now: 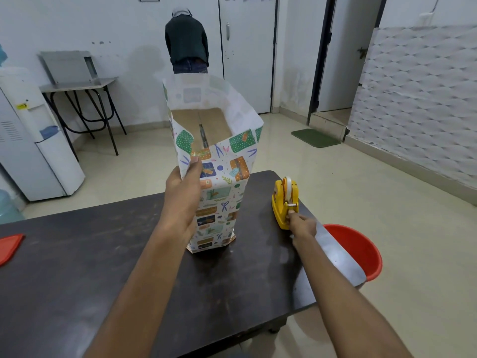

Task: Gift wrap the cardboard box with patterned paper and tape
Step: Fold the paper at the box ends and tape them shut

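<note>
The cardboard box (204,125) stands upright on end on the dark table (103,254), wrapped around its sides in patterned paper (222,192). The paper rises above the box top as an open sleeve, and the brown top flaps show inside. My left hand (184,195) grips the paper's near left edge, thumb on the printed face. My right hand (300,224) reaches to the yellow tape dispenser (285,200) at the table's right side, its fingertips pinching at the cutter end where the tape comes out.
A red bucket (361,250) sits on the floor beyond the table's right edge. A red lid (10,248) lies at the table's left edge. A person (187,42) stands bent over by the far wall. A water dispenser (31,140) and a small metal table (82,86) are at the left.
</note>
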